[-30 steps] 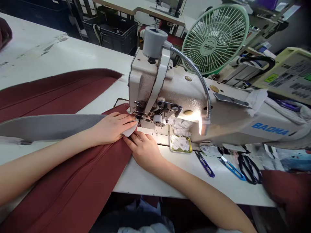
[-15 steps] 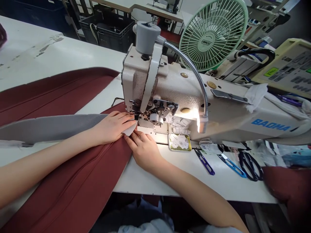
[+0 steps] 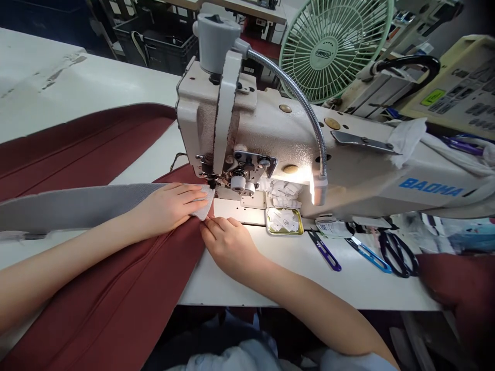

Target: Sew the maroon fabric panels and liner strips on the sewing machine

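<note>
Both forearms bare, no rings or watch seen — left hand (image 3: pixel 164 208), right hand (image 3: pixel 228 245); pale blue garment at bottom edge.
</note>
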